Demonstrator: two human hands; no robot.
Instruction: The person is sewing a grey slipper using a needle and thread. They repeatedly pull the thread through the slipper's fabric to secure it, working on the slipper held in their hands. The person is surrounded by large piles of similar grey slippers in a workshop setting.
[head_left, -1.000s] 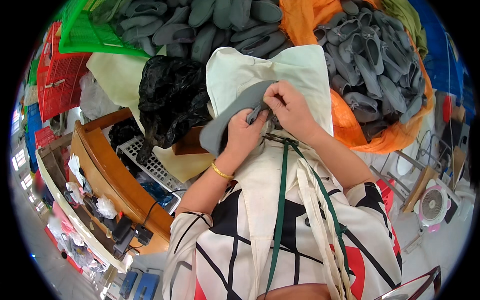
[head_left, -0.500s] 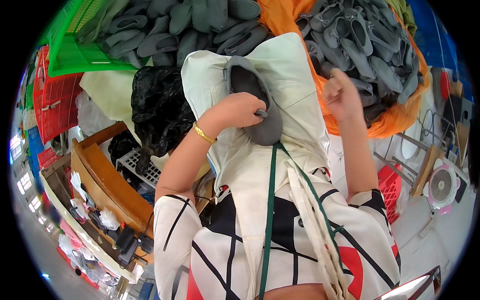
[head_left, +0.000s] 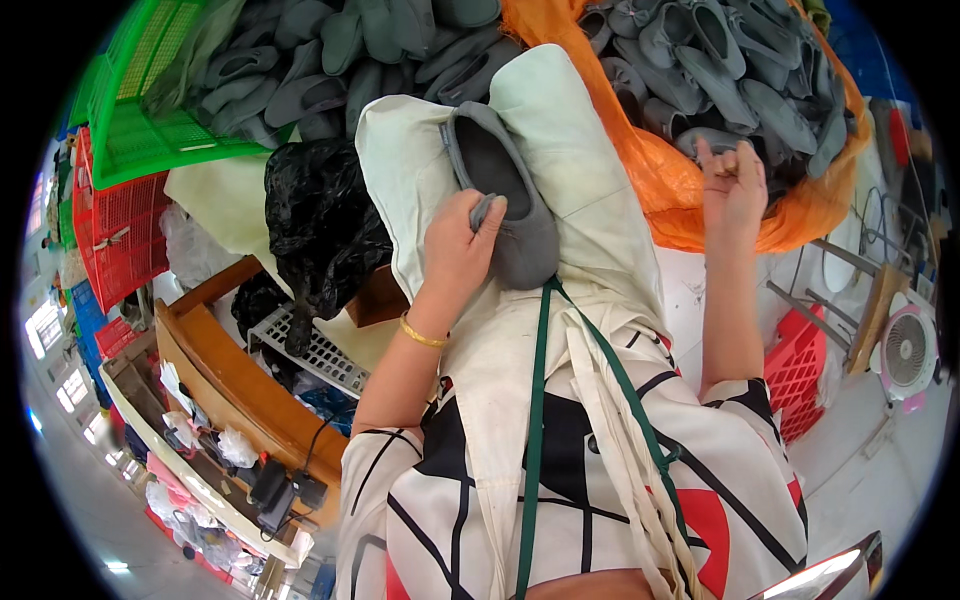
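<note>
The left hand [head_left: 460, 245] pinches the rim of a grey slipper [head_left: 505, 200] lying on the cream apron [head_left: 590, 190], at 12 o'clock. It looks soft, light and floppy; the heel rim grips best. The right hand [head_left: 732, 185], at 2 o'clock, is loosely curled and holds nothing clearly visible.

Open room lies between the left hand [head_left: 455, 250] and the right hand [head_left: 733, 185], over the pale cloth [head_left: 590, 190] on the lap. To the left a black plastic bag [head_left: 320, 225] crowds in. Ahead, grey slippers fill the green crate [head_left: 150, 150], and the orange sack [head_left: 680, 190] of slippers blocks the right.
</note>
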